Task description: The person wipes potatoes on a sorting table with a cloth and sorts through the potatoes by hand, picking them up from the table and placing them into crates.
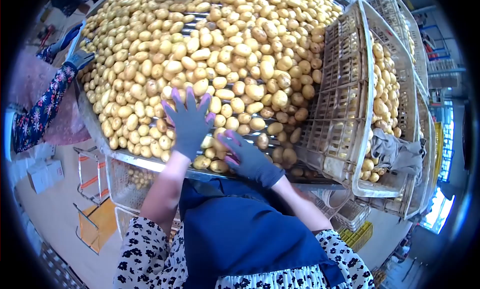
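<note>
Many pale yellow potatoes (pixel 172 67) lie heaped on a wide sorting table with dark rollers showing through gaps. My left hand (pixel 189 125), in a grey glove with purple fingertips, is spread over the potatoes near the front edge, palm down and fingers apart. To its right, my right hand (pixel 247 159) wears a matching glove and is lower, beside a few potatoes at the front edge. Its fingers are apart, pointing left, and no potato shows in its grasp. The undersides of both hands are hidden.
A plastic crate (pixel 345 89) stands tilted at the table's right, with potatoes and a grey cloth (pixel 397 151) in it. More crates stand behind it. At the left, another person's gloved hand (pixel 80 59) rests on the table rim. A crate (pixel 127 184) sits below the front edge.
</note>
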The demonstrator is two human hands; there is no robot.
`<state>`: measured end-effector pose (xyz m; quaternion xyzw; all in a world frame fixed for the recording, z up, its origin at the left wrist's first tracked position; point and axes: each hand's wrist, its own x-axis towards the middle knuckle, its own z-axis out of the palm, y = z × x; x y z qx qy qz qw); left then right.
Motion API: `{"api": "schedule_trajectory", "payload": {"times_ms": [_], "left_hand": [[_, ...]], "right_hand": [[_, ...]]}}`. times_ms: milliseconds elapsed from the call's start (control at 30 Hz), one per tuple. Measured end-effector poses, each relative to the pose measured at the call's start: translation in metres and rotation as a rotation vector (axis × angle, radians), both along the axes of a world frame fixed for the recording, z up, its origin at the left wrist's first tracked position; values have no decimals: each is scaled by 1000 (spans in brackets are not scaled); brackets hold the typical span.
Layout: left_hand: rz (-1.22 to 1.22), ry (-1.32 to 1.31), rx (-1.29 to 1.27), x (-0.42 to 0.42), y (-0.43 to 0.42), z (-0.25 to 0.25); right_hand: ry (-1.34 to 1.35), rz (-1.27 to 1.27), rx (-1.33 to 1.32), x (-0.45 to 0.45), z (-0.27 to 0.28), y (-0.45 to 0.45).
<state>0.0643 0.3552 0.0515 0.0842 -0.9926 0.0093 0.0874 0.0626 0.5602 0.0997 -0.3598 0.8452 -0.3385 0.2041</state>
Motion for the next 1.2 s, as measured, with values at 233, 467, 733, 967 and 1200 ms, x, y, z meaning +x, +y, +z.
{"api": "schedule_trajectory", "payload": {"times_ms": [233, 467, 733, 967, 1200], "left_hand": [[-103, -104, -37, -50, -28, 6], [162, -3, 131, -96, -1, 24], [-597, 108, 450, -46, 28, 8], [-194, 137, 300, -10, -22, 11], [-684, 86, 481, -54, 60, 44]], "right_hand": [[255, -439, 151, -68, 20, 30], [480, -325, 296, -35, -19, 11], [-38, -45, 80, -48, 23, 22], [249, -474, 540, -27, -1, 67], [28, -45, 376, -28, 18, 7]]}}
